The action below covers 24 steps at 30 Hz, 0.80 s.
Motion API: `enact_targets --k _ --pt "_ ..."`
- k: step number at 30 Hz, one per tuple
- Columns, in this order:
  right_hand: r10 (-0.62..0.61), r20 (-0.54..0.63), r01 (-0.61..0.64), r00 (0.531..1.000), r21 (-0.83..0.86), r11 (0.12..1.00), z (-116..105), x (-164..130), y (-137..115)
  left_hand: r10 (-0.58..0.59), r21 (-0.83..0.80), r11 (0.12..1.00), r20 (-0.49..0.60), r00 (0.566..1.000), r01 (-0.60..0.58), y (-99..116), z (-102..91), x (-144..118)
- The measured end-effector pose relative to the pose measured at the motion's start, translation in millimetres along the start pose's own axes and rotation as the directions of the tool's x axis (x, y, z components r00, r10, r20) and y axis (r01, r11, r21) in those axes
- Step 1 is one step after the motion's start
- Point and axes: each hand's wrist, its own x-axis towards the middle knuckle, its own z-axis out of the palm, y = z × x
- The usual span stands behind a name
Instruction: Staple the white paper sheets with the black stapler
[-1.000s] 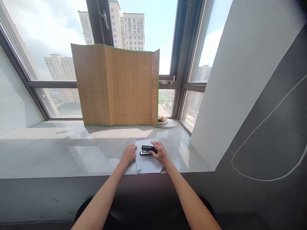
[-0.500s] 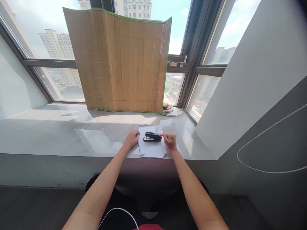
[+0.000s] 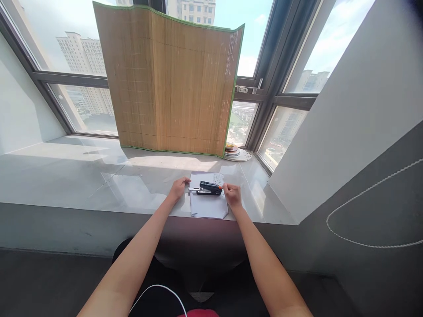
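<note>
A black stapler (image 3: 210, 186) lies on folded white paper (image 3: 209, 206), its upper arm raised a little from the base. A thin silvery metal slide (image 3: 193, 189) sticks out of its left end, past the paper's left edge. My right hand (image 3: 233, 195) is closed at the stapler's right end, thumb and finger on the orange part there. Beside the paper's upper left edge is my left hand (image 3: 178, 188). Its fingers are loosely stretched toward the paper, fingertips at the edge, above the metal slide; nothing shows in its grasp.
The paper rests near the front edge of a pale tiled sill (image 3: 82, 176). Behind it a bamboo mat (image 3: 172, 88) with green edging stands against the window. Several stacked plates (image 3: 236, 152) sit at its right corner. A beaded cord (image 3: 357, 193) hangs on the right.
The metal slide now sticks out to the left of the stapler. My left hand has drawn back slightly left and its fingers have straightened. My right hand stays at the stapler's end.
</note>
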Motion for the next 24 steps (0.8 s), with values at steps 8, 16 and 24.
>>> enact_targets --k 8,16,24 --pt "-0.13 0.003 0.129 0.992 0.028 0.991 -5.7 3.0 -8.1 0.015 -0.107 0.994 -0.06 0.998 -0.021 12.2 -2.8 -5.6" --pt "-0.255 0.481 0.318 0.839 -0.052 0.947 8.6 27.8 -29.5 -0.055 -0.563 0.826 -0.085 0.995 -0.002 27.6 -11.4 -12.4" --pt "-0.439 0.231 0.473 0.868 -0.12 0.873 27.6 12.7 -101.1 -0.251 -0.906 0.403 0.025 0.968 0.128 21.6 -33.4 -7.2"
